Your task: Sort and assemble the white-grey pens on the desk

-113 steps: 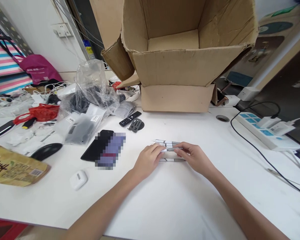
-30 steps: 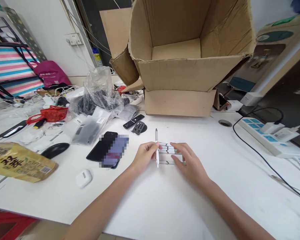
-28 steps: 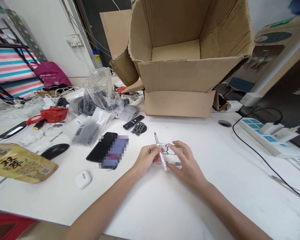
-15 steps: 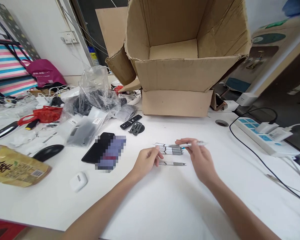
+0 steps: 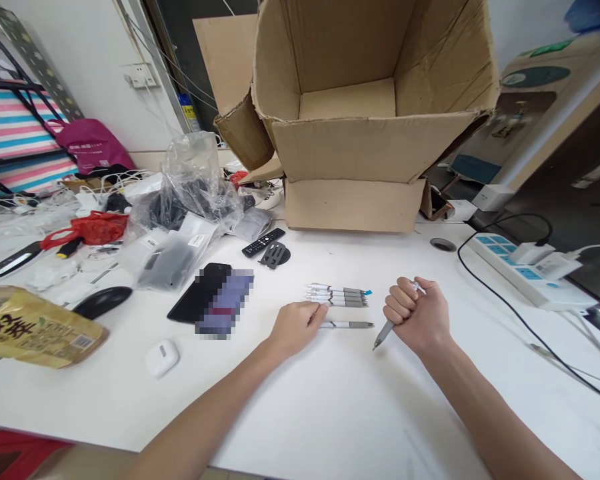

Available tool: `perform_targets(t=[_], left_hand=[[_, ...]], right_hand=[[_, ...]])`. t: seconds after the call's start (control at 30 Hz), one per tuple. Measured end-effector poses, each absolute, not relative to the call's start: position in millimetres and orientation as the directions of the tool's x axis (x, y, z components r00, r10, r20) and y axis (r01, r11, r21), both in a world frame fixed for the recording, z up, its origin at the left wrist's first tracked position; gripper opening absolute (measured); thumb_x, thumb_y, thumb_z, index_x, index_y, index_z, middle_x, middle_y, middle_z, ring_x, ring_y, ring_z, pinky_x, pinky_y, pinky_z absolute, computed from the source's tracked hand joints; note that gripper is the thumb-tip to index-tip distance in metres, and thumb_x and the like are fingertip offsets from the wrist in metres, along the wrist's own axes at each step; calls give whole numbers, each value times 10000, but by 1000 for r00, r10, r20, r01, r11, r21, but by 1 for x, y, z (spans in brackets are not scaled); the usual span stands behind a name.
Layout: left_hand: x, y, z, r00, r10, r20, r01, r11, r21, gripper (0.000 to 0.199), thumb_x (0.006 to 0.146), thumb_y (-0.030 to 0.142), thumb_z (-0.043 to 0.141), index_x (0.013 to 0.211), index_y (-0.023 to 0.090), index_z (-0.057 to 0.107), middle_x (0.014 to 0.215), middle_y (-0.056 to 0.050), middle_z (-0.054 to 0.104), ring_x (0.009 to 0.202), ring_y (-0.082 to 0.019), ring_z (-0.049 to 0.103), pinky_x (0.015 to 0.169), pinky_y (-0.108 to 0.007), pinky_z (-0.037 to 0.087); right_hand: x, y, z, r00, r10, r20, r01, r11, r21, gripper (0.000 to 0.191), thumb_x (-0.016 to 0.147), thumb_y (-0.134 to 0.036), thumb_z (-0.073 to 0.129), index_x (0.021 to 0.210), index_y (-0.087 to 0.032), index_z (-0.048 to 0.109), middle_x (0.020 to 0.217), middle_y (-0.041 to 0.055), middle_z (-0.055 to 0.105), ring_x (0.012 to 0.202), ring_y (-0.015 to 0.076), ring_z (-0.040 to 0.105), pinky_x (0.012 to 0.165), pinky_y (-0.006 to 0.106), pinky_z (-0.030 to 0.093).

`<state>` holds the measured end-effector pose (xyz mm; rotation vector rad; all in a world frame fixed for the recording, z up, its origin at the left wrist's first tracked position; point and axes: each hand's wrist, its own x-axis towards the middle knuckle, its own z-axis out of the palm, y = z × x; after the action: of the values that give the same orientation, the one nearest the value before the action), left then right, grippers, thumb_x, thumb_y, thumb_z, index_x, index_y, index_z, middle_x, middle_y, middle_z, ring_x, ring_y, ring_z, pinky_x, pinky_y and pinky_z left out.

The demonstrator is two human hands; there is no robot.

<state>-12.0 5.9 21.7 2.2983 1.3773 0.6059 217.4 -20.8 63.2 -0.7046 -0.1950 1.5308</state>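
Pens (image 5: 337,298) in a close row, just past and to the right of my left fingers, lying level on the white table (image 5: 305,420). Grey ends point right; small blue tab (image 5: 368,293) at the far right of the row. One lone pen (image 5: 353,325) lies on the near side of the row, its left end by my left fingertips. Left hand (image 5: 294,327) is low at the pens' left ends, fingers together, palm down; can't tell if they grip anything or just touch.

Right hand (image 5: 420,317) is closed in a fist round the held pen (image 5: 385,333), thumb up at its white top end. Grey tip sticks out below my fingers, slanting down-left; contact with the table unclear.

Versus half a second ago: held pen was nearly level over the row's right end, pinched in my fingertips; now tilted, fisted, clear of the row. Left fingers were curled, now flatter. Row and lone pen haven't moved.

Well left of my left fingers: earphone case (image 5: 163,358). Past them: remote (image 5: 263,243).
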Motion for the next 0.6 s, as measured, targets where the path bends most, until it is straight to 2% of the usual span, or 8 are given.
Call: perform_targets(t=[0.3,0.6], left_hand=[[-12,8,18,431,888,160,712,-443,545,456,967,407,323,640,215,576,628,32,616,586,-118,526,593,-249,347],[-12,7,19,449,877,169,725,-468,505,445,962,395,337,609,207,534,618,28,585,585,-119,498,583,-258,332]], right_hand=[[220,-18,63,131,941,-313,-841,-62,-537,322,798,-328,457,621,-226,208,583,-83,68,481,99,31,402,276,70],[220,-17,63,137,940,-313,-827,-65,-558,302,815,-303,431,625,-227,210,563,-86,91,463,96,44,385,270,80]])
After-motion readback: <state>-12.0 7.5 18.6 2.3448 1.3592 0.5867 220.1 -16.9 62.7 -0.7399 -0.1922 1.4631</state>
